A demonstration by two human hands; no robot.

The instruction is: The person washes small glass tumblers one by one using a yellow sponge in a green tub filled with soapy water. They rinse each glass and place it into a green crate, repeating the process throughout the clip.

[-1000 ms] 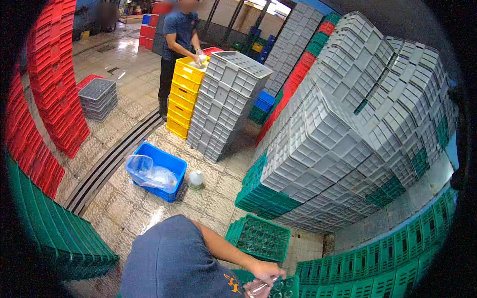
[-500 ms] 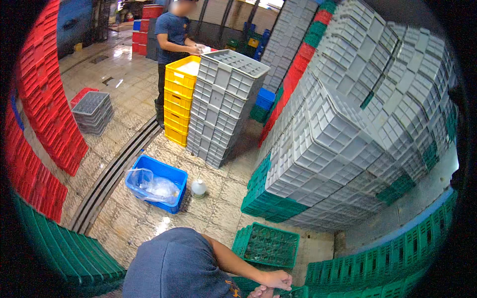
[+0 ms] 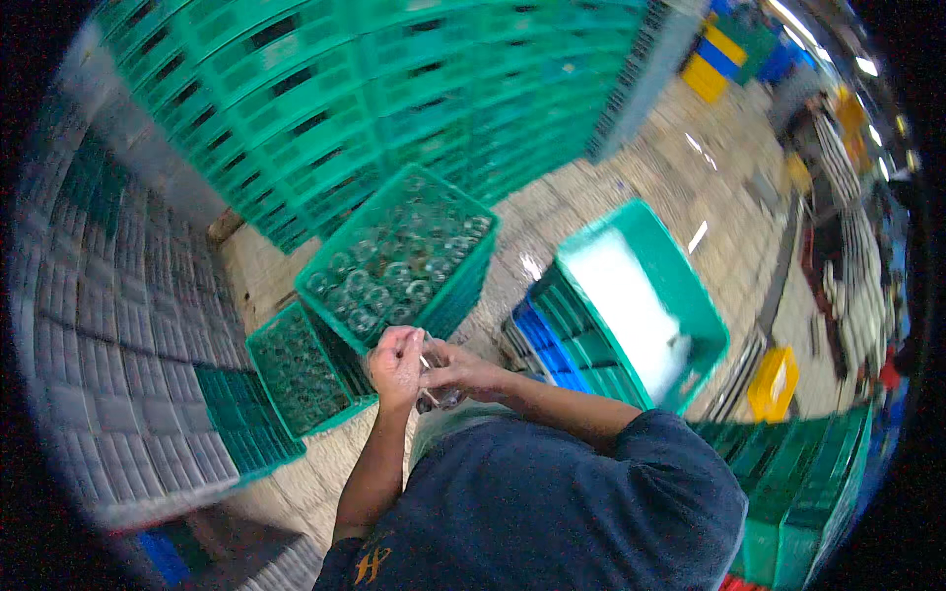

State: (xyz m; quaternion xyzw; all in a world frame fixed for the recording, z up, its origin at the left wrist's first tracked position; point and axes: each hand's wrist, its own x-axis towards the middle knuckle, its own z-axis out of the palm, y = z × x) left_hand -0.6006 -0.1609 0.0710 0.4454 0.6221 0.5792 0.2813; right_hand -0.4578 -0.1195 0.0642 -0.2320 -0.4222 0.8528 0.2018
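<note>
My left hand point(image 3: 396, 361) and my right hand point(image 3: 463, 372) are close together in front of my chest, fingers curled. Between and below them is a piece of clear glassware point(image 3: 449, 399), partly hidden by the fingers and blurred. Just beyond my hands stands a tall green crate point(image 3: 471, 274), filled with round-mouthed clear glassware point(image 3: 409, 256). Beside it on the left, a lower green crate point(image 3: 271, 345) also holds glassware. At the right, a green crate point(image 3: 698, 325) with bright white contents point(image 3: 621, 300) sits on stacked green and blue crates.
A high wall of stacked green crates point(image 3: 394, 89) rises behind the glassware. Grey crates point(image 3: 128, 364) are stacked at the left. More green crates point(image 3: 788, 483) stand at the lower right, near a yellow crate point(image 3: 774, 384). The tiled floor point(image 3: 641, 158) looks wet in places.
My view has swung round: the red stacks, blue tub and other person are out of sight. My hands, earlier at the lower right edge, now appear mid-picture by the glass-filled crate.
</note>
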